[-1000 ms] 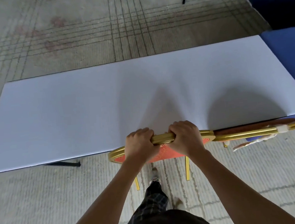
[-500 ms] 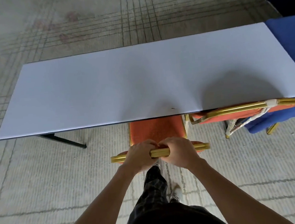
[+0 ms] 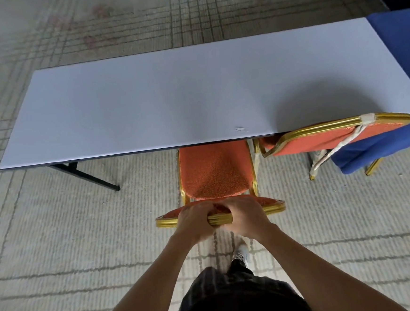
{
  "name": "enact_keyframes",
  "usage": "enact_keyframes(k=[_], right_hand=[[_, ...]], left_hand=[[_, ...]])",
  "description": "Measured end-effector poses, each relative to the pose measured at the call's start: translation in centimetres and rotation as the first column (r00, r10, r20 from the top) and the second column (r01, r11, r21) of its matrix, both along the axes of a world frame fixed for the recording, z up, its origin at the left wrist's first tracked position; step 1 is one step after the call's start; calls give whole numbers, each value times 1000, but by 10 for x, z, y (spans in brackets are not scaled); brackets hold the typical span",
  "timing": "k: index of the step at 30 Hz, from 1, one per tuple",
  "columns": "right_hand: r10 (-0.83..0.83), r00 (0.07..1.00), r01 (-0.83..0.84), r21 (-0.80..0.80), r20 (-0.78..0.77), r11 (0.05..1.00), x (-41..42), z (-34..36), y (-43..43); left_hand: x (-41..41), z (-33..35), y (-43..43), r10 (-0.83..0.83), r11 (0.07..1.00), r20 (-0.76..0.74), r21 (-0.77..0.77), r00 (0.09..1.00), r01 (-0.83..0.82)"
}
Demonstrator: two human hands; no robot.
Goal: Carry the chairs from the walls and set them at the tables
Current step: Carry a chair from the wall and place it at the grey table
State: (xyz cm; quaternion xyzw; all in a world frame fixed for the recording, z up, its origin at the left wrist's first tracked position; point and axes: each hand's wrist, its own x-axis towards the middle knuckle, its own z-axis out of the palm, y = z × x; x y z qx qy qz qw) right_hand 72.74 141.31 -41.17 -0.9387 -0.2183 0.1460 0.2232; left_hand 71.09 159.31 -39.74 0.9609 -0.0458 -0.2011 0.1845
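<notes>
Nearest: both forearms reach straight ahead from the body and meet at the gold top rail (image 3: 166, 223) of the chair (image 3: 215, 171). Left hand (image 3: 195, 221) and right hand (image 3: 246, 216) are clenched round the rail's middle, side by side, knuckles almost touching. The hold is even, neither hand nearer. The chair lies dead ahead of the hands, seat pointing away, its front edge tucked just under the near edge of the counter (image 3: 145, 98). The rail runs left to right, parallel to the counter's long edge, so the chair sits square. Cannot tell whether its feet are on the floor. Judgement: what remains is a straight push forward or a release. A second chair (image 3: 332, 138) stands just beside it on the right, leaving little room to drift that way. Farther off, a blue cloth (image 3: 399, 54) covers the counter's right end.
</notes>
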Motion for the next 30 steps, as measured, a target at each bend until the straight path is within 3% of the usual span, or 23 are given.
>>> enact_keyframes(k=[4,6,8,11,13,15,17,19,21,23,25,30], right_hand=[[-84,995,81,-55,-61,995,-14,-4,-2],[-161,986,161,-1,-47,987,-28,-11,-3],[-223,974,224,72,-24,972,-45,-13,-2],[-439,898,417,346,-16,840,-72,-5,9],[-587,806,540,506,-80,673,-87,6,17],[-669,730,619,552,-140,559,-96,10,23],[-717,654,712,515,-240,477,-100,12,26],[-691,507,853,414,-516,317,-98,18,28],[-520,236,970,230,-821,76,-89,23,27],[-292,76,989,108,-953,-96,-78,24,22],[-144,56,980,82,-988,-179,-66,23,19],[23,28,972,22,-999,-235,-48,17,15]], left_hand=[[-18,-14,-4,131,990,108,31,986,-135],[-37,-19,-6,358,934,119,-53,926,-354],[-54,-18,-8,581,801,-28,-160,813,-578],[-79,-9,-5,675,637,-201,-327,710,-698],[-91,-1,-4,727,422,-338,-468,598,-777],[-94,7,-4,748,124,-541,-456,385,-881],[-91,12,-3,608,-200,-764,-412,217,-889],[-84,17,-2,415,-392,-886,-380,208,-838],[-76,21,-2,317,-463,-922,-356,223,-812],[-69,20,-4,254,-508,-941,-327,224,-797],[-58,16,-8,208,-546,-955,-292,211,-785],[-31,5,-19,215,-581,-970,-222,115,-783]])
